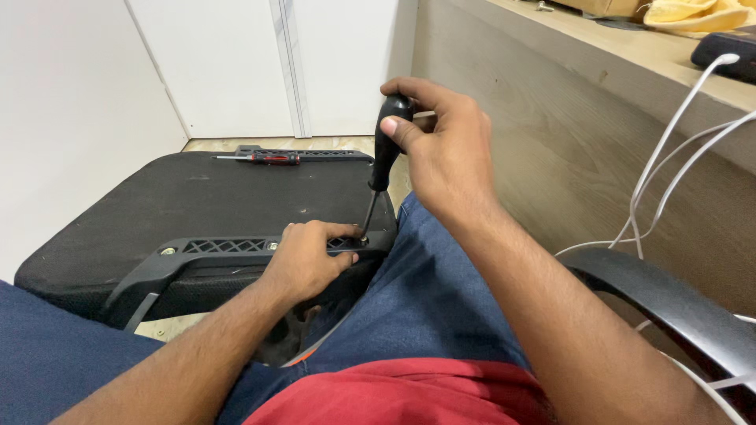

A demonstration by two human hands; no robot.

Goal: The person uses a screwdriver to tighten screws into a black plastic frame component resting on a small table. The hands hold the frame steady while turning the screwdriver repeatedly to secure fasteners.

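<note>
Nearest the camera: red shirt hem and blue denim knees, with a curved black armrest (669, 311) at right. Left hand (303, 264), fingers curled down on a black plastic lattice bracket (224, 246), apparently steadying it against the padded black fabric seat base (197, 197). Right hand (441, 145), clamped around the smooth black handle of a screwdriver (383, 161); shaft slanted down, tip seated at a screw just beside the left fingertips. Farther off: a red-and-black screwdriver (264, 157) lying loose by a second bracket. Beyond, at right: white cables (669, 169) hanging from a wooden counter (630, 55).
</note>
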